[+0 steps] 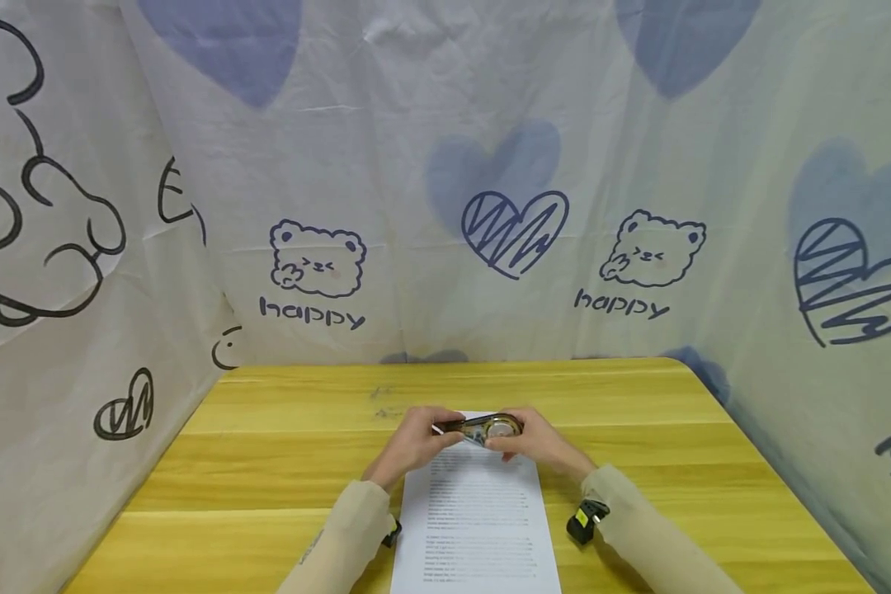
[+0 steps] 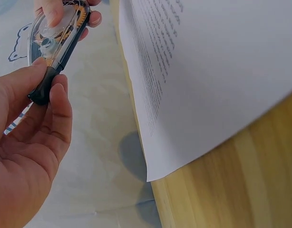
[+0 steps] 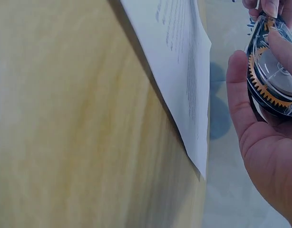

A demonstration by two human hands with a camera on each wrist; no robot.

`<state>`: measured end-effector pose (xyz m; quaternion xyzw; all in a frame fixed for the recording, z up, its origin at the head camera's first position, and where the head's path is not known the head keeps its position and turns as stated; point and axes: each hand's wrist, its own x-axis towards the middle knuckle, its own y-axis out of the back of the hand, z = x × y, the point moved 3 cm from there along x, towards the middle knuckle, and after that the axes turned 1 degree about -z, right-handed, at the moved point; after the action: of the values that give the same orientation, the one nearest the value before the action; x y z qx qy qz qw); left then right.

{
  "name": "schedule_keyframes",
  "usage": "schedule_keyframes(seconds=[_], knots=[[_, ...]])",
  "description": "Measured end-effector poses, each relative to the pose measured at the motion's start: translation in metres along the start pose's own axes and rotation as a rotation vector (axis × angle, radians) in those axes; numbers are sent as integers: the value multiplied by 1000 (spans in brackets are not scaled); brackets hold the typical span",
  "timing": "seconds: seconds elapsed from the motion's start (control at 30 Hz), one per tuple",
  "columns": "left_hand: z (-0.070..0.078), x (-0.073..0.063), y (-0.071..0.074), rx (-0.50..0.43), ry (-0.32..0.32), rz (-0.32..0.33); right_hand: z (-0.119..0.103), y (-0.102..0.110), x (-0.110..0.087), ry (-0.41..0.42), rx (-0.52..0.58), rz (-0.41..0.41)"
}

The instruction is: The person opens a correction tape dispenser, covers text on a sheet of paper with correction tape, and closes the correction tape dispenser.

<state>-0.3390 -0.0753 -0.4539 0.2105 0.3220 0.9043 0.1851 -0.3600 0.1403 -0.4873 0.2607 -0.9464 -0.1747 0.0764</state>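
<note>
Both hands hold a correction tape dispenser [image 1: 501, 426] with a clear case, orange gears and a dark edge, above the far end of a printed sheet of paper [image 1: 475, 528]. My left hand [image 1: 418, 441] pinches its narrow end; in the left wrist view, thumb and fingers of the left hand [image 2: 32, 137] close on the black cap [image 2: 43, 90]. My right hand [image 1: 538, 441] grips the wide round end. In the right wrist view the thumb of the right hand [image 3: 267, 142] lies over the clear case near the orange gear [image 3: 265, 88].
The sheet lies lengthwise on a yellow wood-grain table [image 1: 267, 462]. White curtains [image 1: 416, 330] with hearts and bear drawings surround the table's back and sides. Black wrist cameras [image 1: 586, 521] sit at both cuffs.
</note>
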Motion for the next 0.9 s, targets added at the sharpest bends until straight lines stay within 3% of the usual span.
schedule_keyframes(seconds=[0.27, 0.63, 0.9], knots=[[-1, -1, -1, 21, 16, -4, 0, -4, 0, 3, 35, -11], [-2, -2, 0, -29, 54, -22, 0, -8, 1, 7, 60, -28], [-5, -2, 1, -8, 44, -26, -1, -11, 2, 14, 50, -38]])
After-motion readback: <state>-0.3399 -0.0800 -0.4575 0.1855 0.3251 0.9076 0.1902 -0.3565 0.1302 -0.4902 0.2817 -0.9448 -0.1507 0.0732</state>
